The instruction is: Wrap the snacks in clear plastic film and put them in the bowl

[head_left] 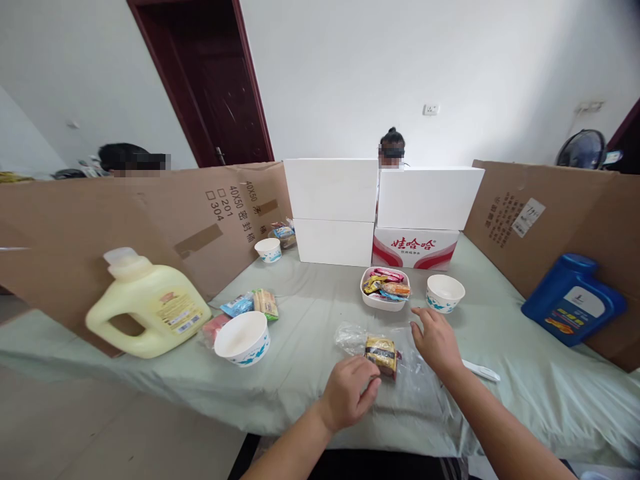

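Head view: gold-wrapped snack pack [381, 353] lies before us, clear plastic bag [351, 337] showing on both sides.
Left hand [349, 392]: fingers curl at the pack, perhaps steadying it; grip we cannot tell.
Right hand [436, 341]: fingers apart, seemingly empty, near snack tub [383, 305] and paper bowl [442, 305].
White boxes [334, 241]: screen our far side; right forearm [493, 417] hides part of plastic utensil [484, 371].

Left grip [353, 392]: my fingers curl at the gold packet [382, 353], contact unclear.
Right grip [436, 339]: I hold it loosely spread near the right-hand bowl [445, 295].
Clear bag [411, 360]: spreads either side of the packet.
Sweets tub [384, 305]: stands on the counter [310, 300] before the red-and-white carton [417, 249].
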Demonstrator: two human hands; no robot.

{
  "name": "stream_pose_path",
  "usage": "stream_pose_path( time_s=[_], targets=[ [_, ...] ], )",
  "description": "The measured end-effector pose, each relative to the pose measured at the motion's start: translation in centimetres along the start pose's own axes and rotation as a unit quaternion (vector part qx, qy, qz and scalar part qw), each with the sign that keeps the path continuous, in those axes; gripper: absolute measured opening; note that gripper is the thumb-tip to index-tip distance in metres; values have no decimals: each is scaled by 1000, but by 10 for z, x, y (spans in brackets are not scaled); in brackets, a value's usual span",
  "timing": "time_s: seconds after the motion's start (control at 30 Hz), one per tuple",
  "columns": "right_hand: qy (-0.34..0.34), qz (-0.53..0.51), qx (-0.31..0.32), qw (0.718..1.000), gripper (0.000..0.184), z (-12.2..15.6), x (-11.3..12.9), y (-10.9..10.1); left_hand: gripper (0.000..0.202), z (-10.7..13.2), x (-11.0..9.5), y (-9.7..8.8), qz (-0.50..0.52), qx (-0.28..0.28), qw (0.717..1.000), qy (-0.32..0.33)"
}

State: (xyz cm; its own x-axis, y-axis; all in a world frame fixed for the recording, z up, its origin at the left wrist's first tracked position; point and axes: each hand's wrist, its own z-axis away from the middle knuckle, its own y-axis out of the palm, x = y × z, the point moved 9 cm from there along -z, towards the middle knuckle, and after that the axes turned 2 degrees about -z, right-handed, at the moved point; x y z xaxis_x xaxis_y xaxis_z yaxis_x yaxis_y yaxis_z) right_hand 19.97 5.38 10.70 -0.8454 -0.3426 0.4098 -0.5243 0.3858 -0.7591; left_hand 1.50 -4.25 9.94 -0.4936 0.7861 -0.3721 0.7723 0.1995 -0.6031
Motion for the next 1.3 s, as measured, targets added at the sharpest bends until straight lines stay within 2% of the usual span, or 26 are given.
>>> stream_pose_path(
  time_s=[0.07, 0.13, 0.17, 0.23, 0.33, 0.4, 0.47, 0.53, 0.6, 0.67, 0.73, 0.83, 0.9, 0.97, 1.03, 1.07, 1.17, 1.2, 1.23, 1.3],
  targets=[
    [-58, -33, 4, 998, 29, 3, 21, 0, 18, -8, 9, 17, -20, 54, 998, -11],
    [-101, -70, 82, 989, 29, 12, 39, 17, 23, -16, 36, 27, -55, 80, 994, -59],
    [-102, -79, 131, 983, 29, 18, 42, 29, 26, -18, 52, 32, -75, 98, 988, -88],
    [-68, -73, 202, 974, 30, 26, 36, 51, 31, -20, 82, 42, -108, 153, 973, -138],
    [-28, -57, 221, 973, 40, 29, 13, 64, 34, -16, 106, 50, -122, 223, 953, -167],
    [-18, -53, 232, 971, 40, 31, -2, 65, 28, -13, 107, 45, -111, 222, 956, -156],
    [-26, -54, 245, 968, 26, 36, -9, 60, 21, -9, 104, 32, -103, 185, 966, -151],
    [-38, -59, 253, 965, 12, 42, -9, 51, 21, -4, 101, 18, -106, 147, 971, -159],
    [-47, -70, 249, 965, 12, 48, -2, 39, 26, 2, 98, 11, -108, 139, 971, -164],
    [-68, -85, 238, 965, 16, 54, 13, 25, 25, 8, 88, 9, -108, 155, 972, -141],
    [-118, -98, 248, 956, 18, 64, 35, 13, 18, 13, 73, 8, -109, 178, 973, -95],
    [-181, -94, 337, 919, 14, 90, 59, 7, 17, 23, 52, 7, -97, 227, 968, -47],
    [-167, -94, 399, 897, 7, 103, 60, 6, 9, 29, 46, 6, -69, 270, 959, -57],
    [-127, -116, 432, 885, 12, 107, 55, 6, 13, 32, 43, 4, -32, 305, 948, -82],
    [-94, -144, 421, 891, 17, 99, 51, 7, 20, 27, 41, 2, -6, 315, 944, -99],
    [-85, -152, 393, 903, 18, 90, 51, 8, 19, 22, 41, 2, -4, 303, 947, -105],
    [-81, -133, 256, 954, 19, 60, 57, 14, 9, 2, 51, 3, -48, 208, 970, -121],
    [-88, -120, 220, 964, 21, 52, 62, 20, 16, -3, 56, 5, -66, 169, 975, -128],
    [-97, -108, 200, 969, 28, 47, 67, 29, 24, -6, 62, 9, -79, 135, 979, -134],
    [-116, -88, 199, 969, 47, 43, 75, 51, 36, -3, 74, 21, -83, 95, 982, -138]
  ],
)
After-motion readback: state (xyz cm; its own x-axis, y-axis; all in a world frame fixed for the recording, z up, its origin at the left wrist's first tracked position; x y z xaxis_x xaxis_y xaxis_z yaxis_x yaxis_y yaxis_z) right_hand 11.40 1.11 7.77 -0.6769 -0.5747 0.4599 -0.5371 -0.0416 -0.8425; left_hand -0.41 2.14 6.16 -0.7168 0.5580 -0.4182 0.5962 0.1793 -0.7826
